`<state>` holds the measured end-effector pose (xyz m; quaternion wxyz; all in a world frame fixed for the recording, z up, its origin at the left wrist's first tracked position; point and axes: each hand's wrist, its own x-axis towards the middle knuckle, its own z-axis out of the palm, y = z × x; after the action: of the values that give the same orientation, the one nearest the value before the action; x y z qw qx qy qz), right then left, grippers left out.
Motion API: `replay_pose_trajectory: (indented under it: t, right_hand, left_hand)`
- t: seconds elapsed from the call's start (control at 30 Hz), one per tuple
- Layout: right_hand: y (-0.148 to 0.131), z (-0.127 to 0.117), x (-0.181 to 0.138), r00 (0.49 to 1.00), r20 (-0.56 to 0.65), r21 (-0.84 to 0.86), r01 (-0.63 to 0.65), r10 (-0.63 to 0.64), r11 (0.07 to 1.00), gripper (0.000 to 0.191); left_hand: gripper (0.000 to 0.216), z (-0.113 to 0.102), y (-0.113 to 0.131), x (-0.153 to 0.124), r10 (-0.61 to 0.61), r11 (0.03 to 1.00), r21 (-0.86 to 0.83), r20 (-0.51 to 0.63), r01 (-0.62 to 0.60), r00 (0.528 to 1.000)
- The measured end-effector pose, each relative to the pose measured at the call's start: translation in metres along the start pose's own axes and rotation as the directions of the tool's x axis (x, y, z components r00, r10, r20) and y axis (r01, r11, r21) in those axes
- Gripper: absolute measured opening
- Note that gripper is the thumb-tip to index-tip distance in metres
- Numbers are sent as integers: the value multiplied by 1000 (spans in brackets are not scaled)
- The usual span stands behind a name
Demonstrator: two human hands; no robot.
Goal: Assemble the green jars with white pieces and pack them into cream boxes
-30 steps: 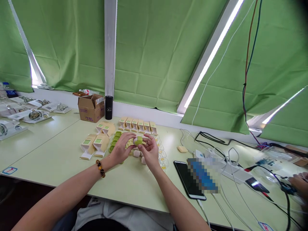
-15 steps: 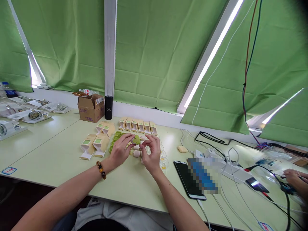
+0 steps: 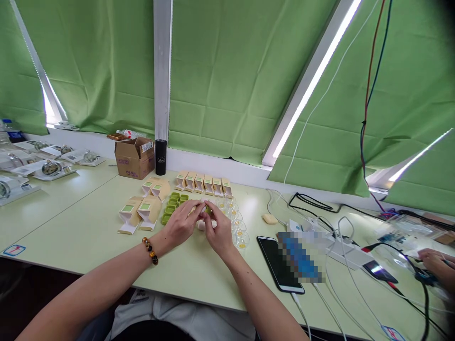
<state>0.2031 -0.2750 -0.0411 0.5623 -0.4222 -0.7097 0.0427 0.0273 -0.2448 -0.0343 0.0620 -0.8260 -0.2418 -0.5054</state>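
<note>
My left hand (image 3: 181, 223) and my right hand (image 3: 217, 227) meet over the middle of the pale green table (image 3: 88, 237). Their fingertips pinch a small green piece (image 3: 207, 209) between them, mostly hidden by the fingers. A pale rounded lump (image 3: 201, 225) lies on the table just under the hands. Several small green cups (image 3: 171, 204) sit to the left of the hands, and several clear cups (image 3: 237, 223) with yellow contents sit to the right. My left wrist wears a bead bracelet (image 3: 150, 250).
Tan and green paper boxes (image 3: 203, 183) stand in a row behind the hands, with more (image 3: 139, 212) to the left. A cardboard box (image 3: 134, 158) and black cylinder (image 3: 160, 157) stand by the window. Two phones (image 3: 280, 270), a power strip and cables lie right. Another person's hand (image 3: 435, 262) works far right.
Both hands have lowered toward the table and closed in together. The green piece, held up clearly between the fingers before, is now almost covered by them.
</note>
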Motion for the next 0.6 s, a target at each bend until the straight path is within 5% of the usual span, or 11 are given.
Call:
replay_pose_trajectory:
  t: [0.6]
  right_hand:
    - [3,4,3,995,-45,23,-86,87,996,41]
  left_hand:
    - [38,6,4,5,16,1000,-21,25,-16,1000]
